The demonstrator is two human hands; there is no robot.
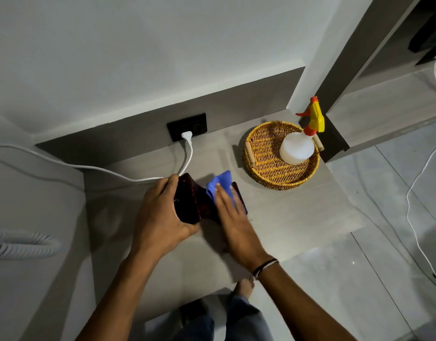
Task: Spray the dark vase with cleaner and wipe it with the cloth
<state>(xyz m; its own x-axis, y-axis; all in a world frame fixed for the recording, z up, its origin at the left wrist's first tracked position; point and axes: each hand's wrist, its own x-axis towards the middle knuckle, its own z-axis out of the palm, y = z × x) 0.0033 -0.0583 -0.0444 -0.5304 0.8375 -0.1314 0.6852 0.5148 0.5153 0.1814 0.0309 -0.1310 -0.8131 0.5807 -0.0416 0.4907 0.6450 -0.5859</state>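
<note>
Dark vase [187, 200] (left hand [160, 215] gripping) under right hand's [232, 217] cloth [220, 184].

The things are carried by a low grey ledge [285, 212] with a smooth, stone-like top, which runs along the wall. On it, to the right, stands a round yellow wicker tray [266, 166] with two small wooden handles. A white cable [128, 177] lies across the back part of the ledge and goes up to a black wall socket [187, 126].
</note>
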